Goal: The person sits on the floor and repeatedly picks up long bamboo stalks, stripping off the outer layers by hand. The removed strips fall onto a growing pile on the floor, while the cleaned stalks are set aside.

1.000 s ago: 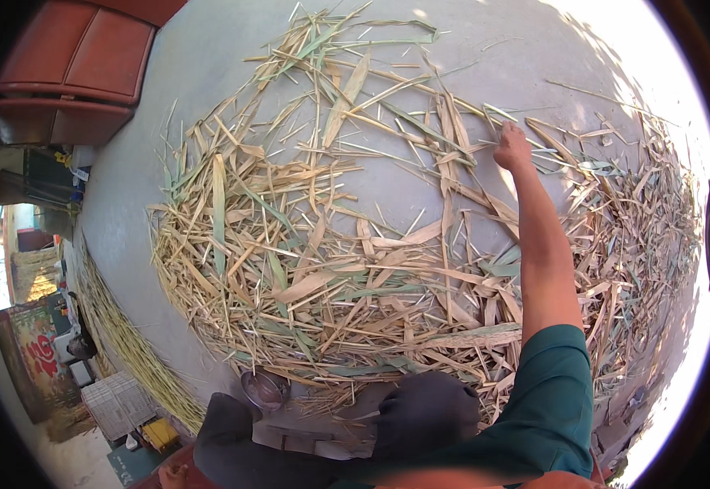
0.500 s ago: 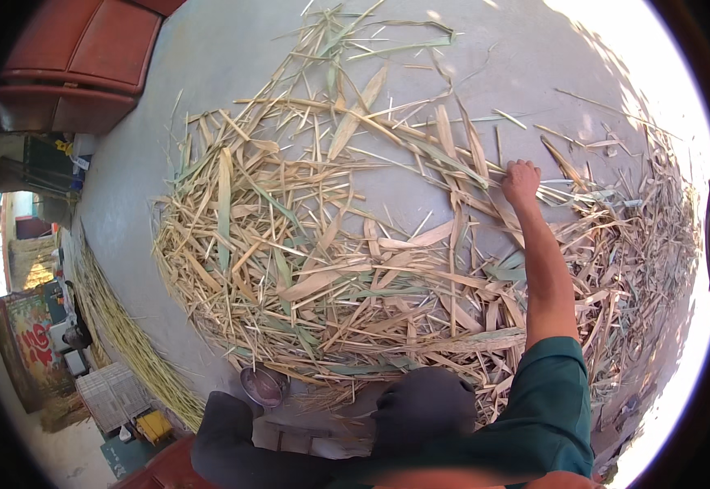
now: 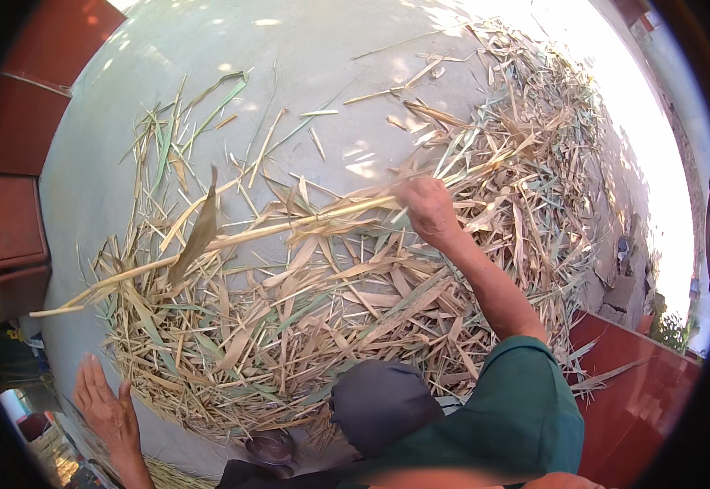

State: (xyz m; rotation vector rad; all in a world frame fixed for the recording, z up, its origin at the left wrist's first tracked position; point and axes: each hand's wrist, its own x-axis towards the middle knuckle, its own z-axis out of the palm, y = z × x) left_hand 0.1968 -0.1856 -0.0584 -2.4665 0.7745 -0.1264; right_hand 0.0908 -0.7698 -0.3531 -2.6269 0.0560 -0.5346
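My right hand [image 3: 428, 210] is closed round a small bunch of long, pale yellow reed stalks [image 3: 245, 237]. Brown dry leaves cling to them, and the stalks slant down to the left above the litter. My left hand [image 3: 106, 403] is raised at the lower left, fingers stretched out and nothing in it. Nearest to it are the stalks' left ends, a little farther off and not touching. A wide heap of dry leaves and broken stems [image 3: 249, 359] covers the ground under and in front of me.
A small round metal bowl [image 3: 271, 447] sits beside my dark-clad knee [image 3: 383, 399]. Red padded seats [image 3: 8, 220] line the left side. At the lower left lies a bundle of greenish-yellow stalks [image 3: 177, 474]. A red panel [image 3: 648, 375] stands at the lower right.
My right hand has drawn the stalks off the heap, and they now stretch out to the left. My left hand has come into view, open. The whole view has turned to the right.
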